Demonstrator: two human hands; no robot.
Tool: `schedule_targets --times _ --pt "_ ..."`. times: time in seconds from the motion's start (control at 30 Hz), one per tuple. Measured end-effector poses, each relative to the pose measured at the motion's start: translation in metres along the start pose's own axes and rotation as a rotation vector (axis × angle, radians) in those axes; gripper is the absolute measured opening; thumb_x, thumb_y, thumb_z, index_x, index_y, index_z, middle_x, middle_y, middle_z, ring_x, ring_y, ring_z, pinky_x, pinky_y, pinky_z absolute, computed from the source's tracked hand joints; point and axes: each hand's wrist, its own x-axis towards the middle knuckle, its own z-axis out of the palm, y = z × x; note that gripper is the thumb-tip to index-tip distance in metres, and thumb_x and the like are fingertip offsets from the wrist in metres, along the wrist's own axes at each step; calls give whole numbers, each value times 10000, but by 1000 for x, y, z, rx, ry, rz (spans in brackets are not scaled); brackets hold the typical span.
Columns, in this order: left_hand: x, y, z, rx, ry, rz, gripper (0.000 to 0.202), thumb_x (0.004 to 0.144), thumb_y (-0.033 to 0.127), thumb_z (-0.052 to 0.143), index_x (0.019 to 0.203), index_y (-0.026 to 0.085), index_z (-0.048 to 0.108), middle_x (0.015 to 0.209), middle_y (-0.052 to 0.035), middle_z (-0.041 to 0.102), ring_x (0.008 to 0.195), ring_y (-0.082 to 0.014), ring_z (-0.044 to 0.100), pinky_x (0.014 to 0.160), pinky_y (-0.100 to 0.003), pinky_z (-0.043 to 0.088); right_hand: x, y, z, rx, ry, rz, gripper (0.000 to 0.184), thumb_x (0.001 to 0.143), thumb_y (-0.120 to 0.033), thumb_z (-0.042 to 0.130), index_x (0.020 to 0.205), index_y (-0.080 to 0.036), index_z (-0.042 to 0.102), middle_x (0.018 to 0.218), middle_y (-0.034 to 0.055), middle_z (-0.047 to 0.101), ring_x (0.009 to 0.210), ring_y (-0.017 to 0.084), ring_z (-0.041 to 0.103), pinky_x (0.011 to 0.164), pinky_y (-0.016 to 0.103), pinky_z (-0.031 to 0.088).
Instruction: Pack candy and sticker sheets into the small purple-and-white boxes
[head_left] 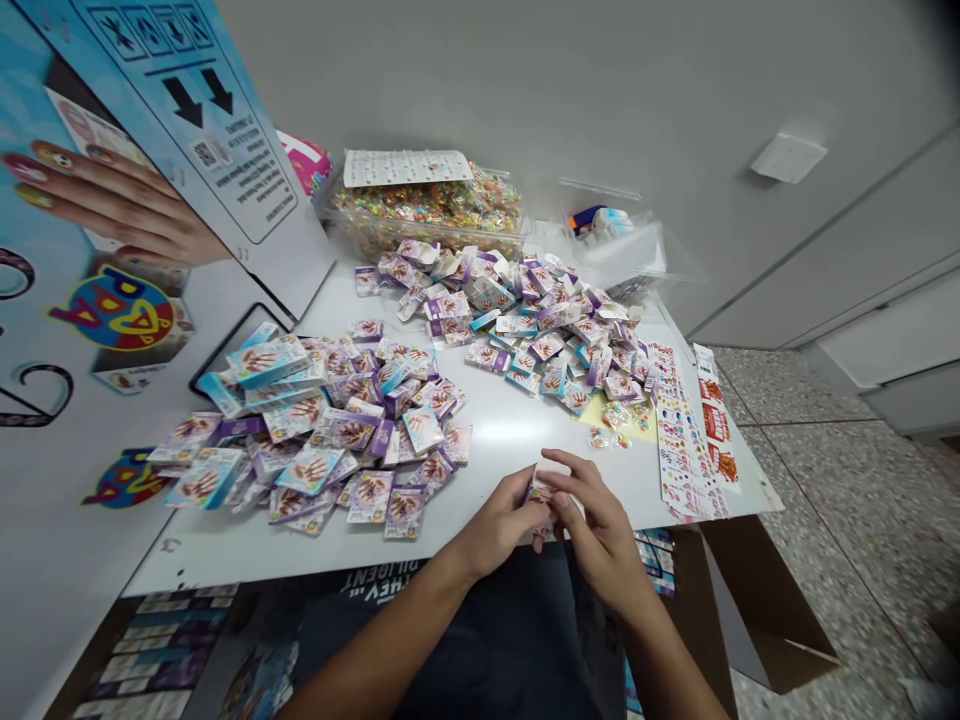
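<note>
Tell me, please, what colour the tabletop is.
The tabletop is white, showing best in the head view.

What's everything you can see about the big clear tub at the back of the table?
The tub is wide and boxy, with see-through walls that look like plastic. It stands upright, open on top, near the grey wall behind the table. Heaped inside are shiny packets of colourful bits, and a white printed sheet lies across part of the top. Small boxes are piled by its front; I can't tell whether they touch it.
</note>
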Motion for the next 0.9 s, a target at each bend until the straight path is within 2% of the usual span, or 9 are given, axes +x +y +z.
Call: schedule_targets --times 0.1,0.2,0.33,0.43,0.5,0.57,0.67,0.77,0.9 --pt "-1 -5 -2 -49 41 -28 425 883 571 572 959 157 636 779 -36 595 713 -173 605 507 -221 434 -3 5 1 8 128 21 137 981 -225 599 1077 -269 686 1251 90 665 1174 260 612 930 427 525" --pt "0 -7 -2 40 163 -47 430 904 573 536 917 161 660 767 -39 615 715 -176 588 526 -236 431 -3 4 -1 -159 97 -80 133 972 -183 596 990 -263 701 1215 87 687 1114 268 613 935 461 501" --pt "6 -7 1 45 225 -60 318 860 468 569 779 165 623 684 -10 608 606 -136 543 538 -237 432 -5 3 1 -252 -70 -122 250 969 -191 598 1192 -287 659 1468 97 545 1232 289 548 1007 505 491" --pt "10 -9 5 -42 276 -74 296 828 450 524 776 168 599 650 -16 617 554 -142 557 489 -239 431 -11 11 12 -176 92 -144 440 947 -168 621 1364 -284 541 1461 130 512 1317 290 527 1037 488 509" --pt "11 -13 6 -67 306 -105 256 791 418 545 813 167 592 621 -1 598 516 -130 534 448 -220 407 -16 18 21 -168 209 -182 478 938 -127 616 1380 -283 526 1380 129 554 1288 275 561 1020 463 530" --pt "11 -17 5 -86 346 -125 250 771 411 555 851 175 569 605 22 564 489 -114 495 404 -195 358 -19 23 26 -191 188 -192 446 938 -111 611 1347 -284 567 1340 124 579 1255 269 580 985 440 547" --pt "9 -24 -3 -150 325 -160 305 791 464 508 951 205 524 633 40 544 474 -108 463 364 -174 272 -18 25 26 -155 102 -114 315 948 -146 611 1238 -268 633 1373 131 564 1254 280 564 960 439 544" --pt "7 -28 -10 -132 286 -185 282 790 468 537 927 226 492 644 55 512 470 -95 435 362 -158 224 -17 25 26 -18 68 -13 181 966 -173 586 1125 -257 614 1163 97 632 1055 236 630 850 392 555" --pt "4 -29 -12 -140 287 -184 404 822 622 489 932 233 485 656 56 462 503 -96 408 374 -151 204 -15 28 29 -83 62 -99 261 959 -142 567 1185 -267 602 988 45 661 925 217 618 849 406 497"
